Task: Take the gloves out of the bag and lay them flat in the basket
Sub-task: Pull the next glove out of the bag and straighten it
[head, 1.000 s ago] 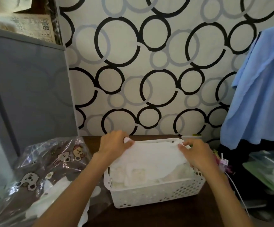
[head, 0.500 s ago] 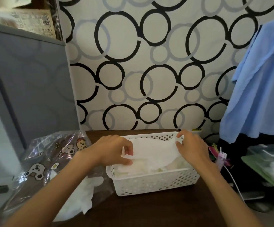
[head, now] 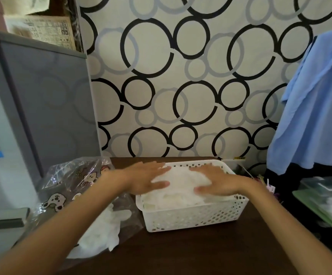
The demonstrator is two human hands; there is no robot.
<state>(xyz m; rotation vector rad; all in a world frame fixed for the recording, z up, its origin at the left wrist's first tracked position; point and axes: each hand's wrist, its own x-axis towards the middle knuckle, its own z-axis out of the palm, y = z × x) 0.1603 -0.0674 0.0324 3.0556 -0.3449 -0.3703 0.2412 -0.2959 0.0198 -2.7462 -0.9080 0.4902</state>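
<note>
A white perforated basket stands on the dark wooden table, filled with a stack of white gloves. My left hand lies flat with straight fingers on the left side of the top glove. My right hand presses flat on its right side. To the left lies a clear plastic bag printed with cartoon animals, its mouth toward the basket. More white gloves spill from the bag onto the table, partly hidden by my left forearm.
A grey cabinet stands at the left, close behind the bag. A blue cloth hangs at the right. A green tray with clear items sits low at the right. The circle-patterned wall is right behind the table.
Both hands let go of the glove's edges they were pinching and now lie flat on it. The glove has dropped from above the rim into the basket.
</note>
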